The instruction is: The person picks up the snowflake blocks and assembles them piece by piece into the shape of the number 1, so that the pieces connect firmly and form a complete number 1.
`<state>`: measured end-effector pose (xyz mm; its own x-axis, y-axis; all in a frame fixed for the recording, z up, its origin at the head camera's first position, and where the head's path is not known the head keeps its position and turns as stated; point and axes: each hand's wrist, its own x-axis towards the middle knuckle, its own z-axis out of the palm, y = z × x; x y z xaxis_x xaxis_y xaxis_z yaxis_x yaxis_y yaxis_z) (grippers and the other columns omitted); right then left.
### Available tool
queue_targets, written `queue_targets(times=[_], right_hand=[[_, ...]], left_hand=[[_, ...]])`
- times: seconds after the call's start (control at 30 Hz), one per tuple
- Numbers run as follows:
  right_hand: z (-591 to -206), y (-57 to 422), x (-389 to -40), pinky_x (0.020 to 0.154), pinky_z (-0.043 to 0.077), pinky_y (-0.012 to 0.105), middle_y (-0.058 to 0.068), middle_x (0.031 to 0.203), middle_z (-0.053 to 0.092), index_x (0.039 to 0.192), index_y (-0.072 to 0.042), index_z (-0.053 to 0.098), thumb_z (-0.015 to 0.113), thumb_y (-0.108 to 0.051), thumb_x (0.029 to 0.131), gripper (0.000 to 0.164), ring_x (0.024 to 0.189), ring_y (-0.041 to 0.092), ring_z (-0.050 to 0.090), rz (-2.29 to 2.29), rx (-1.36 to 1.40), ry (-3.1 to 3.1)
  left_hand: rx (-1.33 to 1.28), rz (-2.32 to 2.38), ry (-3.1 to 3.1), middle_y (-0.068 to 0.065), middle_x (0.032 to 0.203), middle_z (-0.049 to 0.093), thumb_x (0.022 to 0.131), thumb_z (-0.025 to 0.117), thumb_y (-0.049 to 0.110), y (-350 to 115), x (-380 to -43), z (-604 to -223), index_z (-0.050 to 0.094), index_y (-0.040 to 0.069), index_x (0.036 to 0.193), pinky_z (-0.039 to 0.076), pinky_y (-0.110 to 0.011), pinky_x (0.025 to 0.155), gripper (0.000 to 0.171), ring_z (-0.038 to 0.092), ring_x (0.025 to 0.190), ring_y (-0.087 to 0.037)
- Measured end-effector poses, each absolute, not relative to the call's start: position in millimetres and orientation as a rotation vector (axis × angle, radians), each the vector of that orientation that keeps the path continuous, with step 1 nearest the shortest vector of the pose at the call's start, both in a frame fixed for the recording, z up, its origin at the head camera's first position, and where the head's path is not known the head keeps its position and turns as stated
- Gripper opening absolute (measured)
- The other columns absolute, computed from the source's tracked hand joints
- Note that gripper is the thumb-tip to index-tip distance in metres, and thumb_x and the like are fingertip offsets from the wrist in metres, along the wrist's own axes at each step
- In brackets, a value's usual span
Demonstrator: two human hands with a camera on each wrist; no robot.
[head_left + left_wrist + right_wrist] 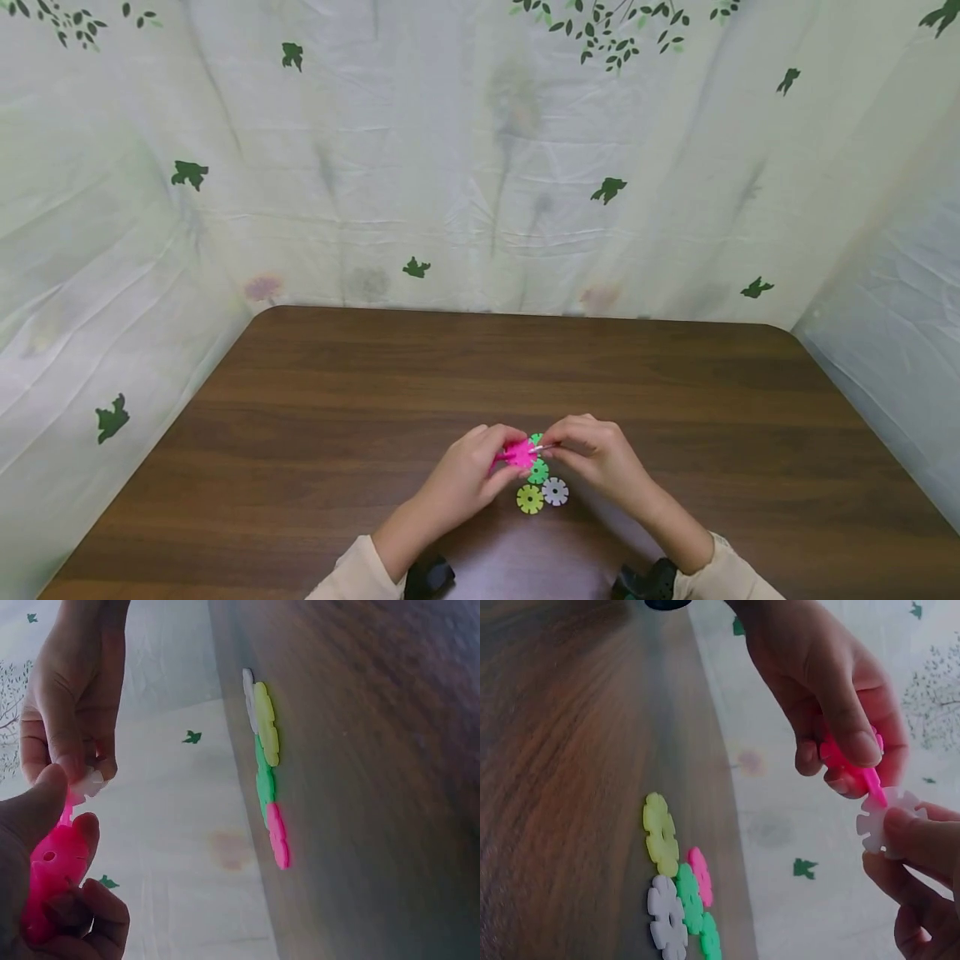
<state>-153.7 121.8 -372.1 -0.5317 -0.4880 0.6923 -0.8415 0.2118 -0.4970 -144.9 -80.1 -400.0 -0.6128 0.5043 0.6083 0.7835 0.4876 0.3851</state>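
My left hand (468, 471) grips pink notched discs (521, 454), flower-like plastic pieces that seem joined at an angle. Partly hidden by the fingers, their exact number cannot be told. Between thumb and fingertips my right hand (600, 454) pinches a white notched disc (870, 826). In the right wrist view the white disc's edge meets a pink disc (871, 782), crosswise to it; how deep the slots fit is unclear. Both hands are raised above the table, close together.
Loose discs lie flat below the hands: a yellow one (529, 499), a pale lilac-white one (555, 492), a green one (537, 472), another green one (536, 438) and a pink one (277, 836). The brown wooden table (300, 467) backs onto a patterned white curtain (450, 167).
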Motion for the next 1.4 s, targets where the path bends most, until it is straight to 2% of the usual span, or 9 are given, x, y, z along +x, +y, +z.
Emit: queue_targets(times=[0.17,0.27,0.4,0.53,0.67,0.8,1.03,1.17,1.4], right_hand=[[-388.3,126.3,-163.0,0.066,0.047,0.023,0.002,0.081,0.065,0.086,-0.006,0.067,0.070,0.008,0.071,0.021,0.075,0.013,0.059,1.342,1.236,-2.126],[-390.8,128.3,-163.8,0.065,0.048,0.024,-0.001,0.084,0.064,0.090,-0.010,0.067,0.068,0.000,0.076,0.017,0.076,0.010,0.059,1.407,1.190,-2.188],[-389.9,127.4,-160.5,0.061,0.049,0.025,0.000,0.085,0.065,0.093,-0.007,0.067,0.068,-0.004,0.078,0.016,0.072,0.011,0.059,1.528,1.081,-2.273],[-388.2,124.7,-156.4,0.057,0.050,0.027,0.008,0.084,0.065,0.095,0.001,0.065,0.067,-0.005,0.079,0.018,0.066,0.016,0.059,1.771,0.956,-2.341],[-387.6,121.7,-153.0,0.060,0.051,0.031,0.014,0.081,0.064,0.096,0.007,0.062,0.066,-0.005,0.080,0.021,0.066,0.018,0.061,1.977,0.849,-2.380],[-387.8,118.6,-150.1,0.061,0.051,0.033,0.015,0.080,0.064,0.097,0.009,0.061,0.066,-0.006,0.080,0.023,0.068,0.018,0.062,2.067,0.800,-2.399],[-390.7,126.5,-151.0,0.064,0.050,0.029,0.011,0.084,0.064,0.101,0.004,0.062,0.068,-0.009,0.079,0.026,0.072,0.014,0.061,1.888,0.841,-2.435],[-400.0,139.8,-151.6,0.068,0.049,0.029,0.009,0.089,0.062,0.105,0.000,0.061,0.070,-0.015,0.078,0.032,0.077,0.014,0.059,1.666,0.882,-2.534],[-425.7,154.5,-149.8,0.072,0.046,0.027,-0.004,0.095,0.059,0.105,-0.009,0.063,0.072,-0.022,0.076,0.033,0.080,0.010,0.052,1.273,0.952,-2.716]], left_hand=[[-1.038,-0.835,-2.354,0.006,0.085,0.059,0.079,0.068,0.027,-81.8,-146.5,-397.9,0.058,0.010,0.104,0.036,-0.019,0.064,0.033,0.042,0.067,-0.006],[-1.028,-0.749,-2.374,0.007,0.089,0.061,0.080,0.066,0.031,-83.6,-147.0,-395.4,0.060,0.012,0.106,0.037,-0.025,0.072,0.033,0.047,0.071,-0.006],[-1.053,-0.711,-2.359,0.002,0.101,0.063,0.081,0.066,0.029,-84.3,-146.4,-392.4,0.058,0.009,0.111,0.040,-0.028,0.079,0.037,0.056,0.086,-0.009],[-1.062,-0.698,-2.306,0.001,0.102,0.063,0.079,0.069,0.027,-82.5,-144.5,-391.7,0.055,0.008,0.115,0.042,-0.026,0.073,0.043,0.058,0.089,-0.008],[-1.024,-0.656,-2.241,0.003,0.094,0.064,0.072,0.074,0.032,-80.3,-142.5,-393.7,0.060,0.010,0.109,0.040,-0.022,0.061,0.045,0.058,0.076,-0.007],[-0.981,-0.633,-2.191,0.005,0.085,0.064,0.069,0.076,0.033,-78.7,-142.1,-397.1,0.064,0.012,0.102,0.042,-0.022,0.056,0.041,0.058,0.069,-0.006],[-0.937,-0.672,-2.200,0.005,0.084,0.066,0.068,0.077,0.031,-82.4,-144.5,-397.5,0.067,0.014,0.099,0.045,-0.020,0.055,0.036,0.058,0.067,-0.008],[-0.878,-0.697,-2.223,0.005,0.082,0.065,0.066,0.079,0.029,-86.6,-146.3,-394.4,0.067,0.014,0.099,0.042,-0.017,0.049,0.038,0.054,0.064,-0.007],[-0.843,-0.713,-2.212,0.004,0.077,0.062,0.066,0.080,0.025,-92.3,-149.6,-390.2,0.063,0.010,0.100,0.032,-0.015,0.043,0.040,0.047,0.057,-0.007]])
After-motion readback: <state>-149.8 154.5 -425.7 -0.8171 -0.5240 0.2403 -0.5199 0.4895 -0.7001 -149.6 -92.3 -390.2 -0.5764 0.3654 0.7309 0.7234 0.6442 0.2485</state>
